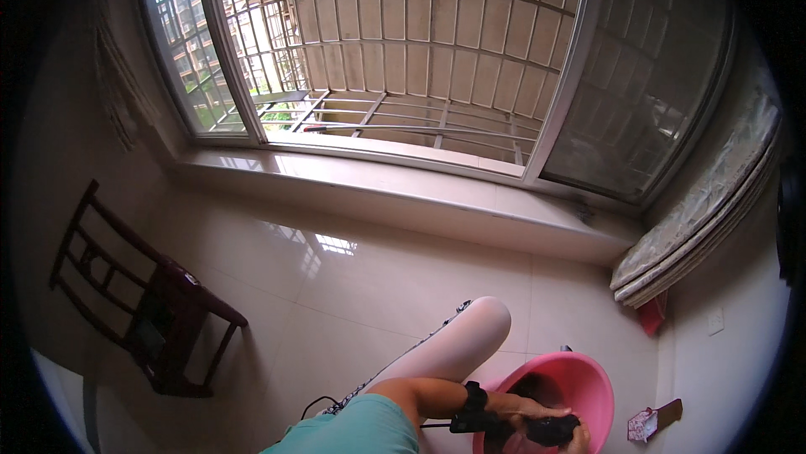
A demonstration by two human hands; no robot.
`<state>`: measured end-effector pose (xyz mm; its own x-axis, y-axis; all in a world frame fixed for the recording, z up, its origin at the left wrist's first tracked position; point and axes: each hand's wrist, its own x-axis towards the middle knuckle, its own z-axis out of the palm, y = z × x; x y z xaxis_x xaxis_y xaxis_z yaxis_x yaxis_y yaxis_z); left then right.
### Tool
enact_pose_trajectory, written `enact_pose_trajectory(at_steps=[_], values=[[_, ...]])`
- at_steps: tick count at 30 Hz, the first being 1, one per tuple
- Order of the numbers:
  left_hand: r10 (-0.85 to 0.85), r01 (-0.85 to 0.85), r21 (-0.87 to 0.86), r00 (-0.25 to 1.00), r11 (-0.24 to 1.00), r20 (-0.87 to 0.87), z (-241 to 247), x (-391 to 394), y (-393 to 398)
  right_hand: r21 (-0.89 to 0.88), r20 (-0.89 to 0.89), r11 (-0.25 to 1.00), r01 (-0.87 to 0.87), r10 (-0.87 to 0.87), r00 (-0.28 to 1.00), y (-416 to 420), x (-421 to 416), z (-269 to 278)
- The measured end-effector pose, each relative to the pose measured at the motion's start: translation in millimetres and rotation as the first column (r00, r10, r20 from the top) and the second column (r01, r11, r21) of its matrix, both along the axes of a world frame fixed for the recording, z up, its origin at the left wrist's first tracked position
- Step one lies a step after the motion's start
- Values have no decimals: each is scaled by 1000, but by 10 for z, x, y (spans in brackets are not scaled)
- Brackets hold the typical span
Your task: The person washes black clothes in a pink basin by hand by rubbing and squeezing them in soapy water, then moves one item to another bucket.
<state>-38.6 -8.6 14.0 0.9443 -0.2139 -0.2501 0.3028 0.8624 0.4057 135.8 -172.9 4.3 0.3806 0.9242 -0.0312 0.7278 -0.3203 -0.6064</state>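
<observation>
Both hands are low at the right of the head view, over a pink plastic basin (601,385). My left hand (526,408) and my right hand (580,440) grip a bunched black cloth (551,431) between them. The right hand is partly cut off by the frame's lower edge. Dark material lies in the basin below, its kind not plain. A black device with a strap (475,413) sits on my left wrist, with a cable running left from it.
A dark wooden chair (170,290) stands at the left on the tiled floor. A window ledge (378,180) runs across ahead, below a barred window. Right of the basin lies a brown object with a patterned piece (643,424). A folded curtain (699,202) hangs at the right.
</observation>
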Motion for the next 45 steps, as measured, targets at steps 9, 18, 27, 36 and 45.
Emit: enact_pose_trajectory(at_steps=[9, 18, 27, 36, 45], values=[[48, -65, -331, 997, 941, -60, 119, 44, -89, -30, -501, 937, 348, -316, 806, 389, -584, 28], [-5, -26, -278, 994, 960, -109, -118, 119, -268, -243, -771, 818, 521, -489, 408, 586, -319, -133], [233, -2, 881, 965, 474, -123, -354, 239, -371, -120, -579, 883, 454, -434, 690, 745, -454, -209], [190, 58, 817, 961, 573, -201, -139, 194, -296, -210, -54, 903, 375, -394, 917, 741, -409, -171], [-229, 195, -475, 973, 858, -12, 0, 263, -169, 296, -951, 898, 325, 246, 186, 543, -379, 404]])
